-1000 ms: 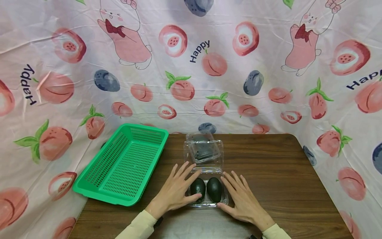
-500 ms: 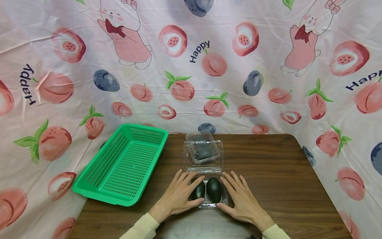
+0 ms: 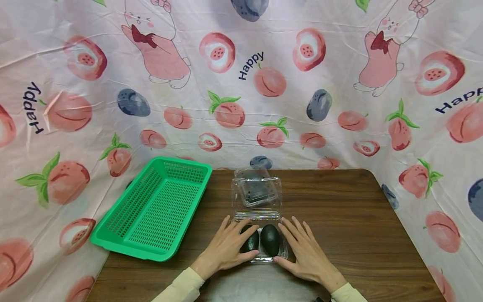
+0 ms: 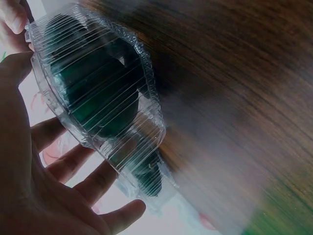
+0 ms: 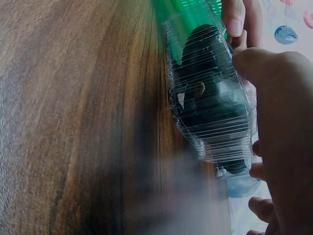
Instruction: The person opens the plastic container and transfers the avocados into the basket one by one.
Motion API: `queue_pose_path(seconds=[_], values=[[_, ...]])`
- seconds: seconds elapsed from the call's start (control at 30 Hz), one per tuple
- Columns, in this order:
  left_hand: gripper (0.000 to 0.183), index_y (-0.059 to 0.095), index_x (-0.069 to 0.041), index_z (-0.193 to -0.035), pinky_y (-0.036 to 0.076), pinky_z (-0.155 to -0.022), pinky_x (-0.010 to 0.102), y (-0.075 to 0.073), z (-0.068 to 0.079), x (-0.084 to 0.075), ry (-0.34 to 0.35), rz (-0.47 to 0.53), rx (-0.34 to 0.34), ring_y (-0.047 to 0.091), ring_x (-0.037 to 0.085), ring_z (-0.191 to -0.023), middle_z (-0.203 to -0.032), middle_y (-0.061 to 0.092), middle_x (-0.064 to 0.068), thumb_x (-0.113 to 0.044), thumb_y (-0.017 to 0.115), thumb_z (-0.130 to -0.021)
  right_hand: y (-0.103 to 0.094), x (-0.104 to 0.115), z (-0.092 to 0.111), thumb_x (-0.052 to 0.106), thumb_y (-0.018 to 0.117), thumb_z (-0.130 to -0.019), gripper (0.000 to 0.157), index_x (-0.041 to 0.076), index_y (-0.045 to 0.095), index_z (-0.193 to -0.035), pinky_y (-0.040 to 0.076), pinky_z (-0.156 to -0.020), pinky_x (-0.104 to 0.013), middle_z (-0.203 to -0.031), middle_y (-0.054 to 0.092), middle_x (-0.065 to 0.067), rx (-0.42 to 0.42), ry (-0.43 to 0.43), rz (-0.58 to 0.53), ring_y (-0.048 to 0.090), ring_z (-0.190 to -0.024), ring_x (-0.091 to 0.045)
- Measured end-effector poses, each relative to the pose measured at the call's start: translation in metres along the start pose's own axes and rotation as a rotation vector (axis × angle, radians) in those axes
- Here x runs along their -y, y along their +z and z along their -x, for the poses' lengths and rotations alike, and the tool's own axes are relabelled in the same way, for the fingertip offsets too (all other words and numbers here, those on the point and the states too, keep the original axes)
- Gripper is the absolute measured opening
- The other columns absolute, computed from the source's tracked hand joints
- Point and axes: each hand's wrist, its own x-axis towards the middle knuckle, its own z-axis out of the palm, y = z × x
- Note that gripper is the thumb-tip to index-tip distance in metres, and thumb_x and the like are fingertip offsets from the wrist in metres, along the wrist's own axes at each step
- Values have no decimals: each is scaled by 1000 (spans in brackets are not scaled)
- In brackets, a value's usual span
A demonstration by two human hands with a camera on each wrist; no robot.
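Two dark green avocados, a left one (image 3: 253,240) and a right one (image 3: 270,240), lie side by side in a clear plastic clamshell box (image 3: 262,259), its ribbed lid (image 3: 279,205) folded back away from me. My left hand (image 3: 225,248) rests along the box's left side, fingers spread, partly covering the left avocado; its thumb lies near the front rim. Over the right side reaches my right hand (image 3: 307,253), fingers straight at the edge and thumb on the front corner. Both wrist views show dark fruit through the ribbed wall, with spread left fingers (image 4: 95,181) and the right thumb (image 5: 249,61) beside it.
Behind the lid stands a second clear box (image 3: 260,173) with dark contents, hard to make out. A green perforated basket (image 3: 158,214) sits on the left of the wooden table (image 3: 339,201). Fruit-printed cloth (image 3: 286,113) hangs behind and at both sides.
The left hand has drawn back slightly toward me and settled lower over the left avocado. My right hand has stayed in place. The avocados and boxes look unmoved.
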Motion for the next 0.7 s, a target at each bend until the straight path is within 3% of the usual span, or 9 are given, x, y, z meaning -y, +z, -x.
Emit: queue_pose_path(seconds=[0.43,0.7], values=[[69,62,-26,-161,43,-127,75,4,-5,1,-15,48,47,76,34,-130,-159,65,6,-65,72,-105,0,0,0,69,77,-97,98,9,51,-170,38,-128,-75,-179,48,-14,4,2,-10,46,-164,-48],[68,64,-24,-159,43,-126,77,5,-8,1,-6,82,38,82,30,-119,-155,66,7,-62,75,-103,1,0,0,70,77,-98,98,10,50,-171,37,-128,-75,-179,48,-14,4,7,-11,46,-164,-48]])
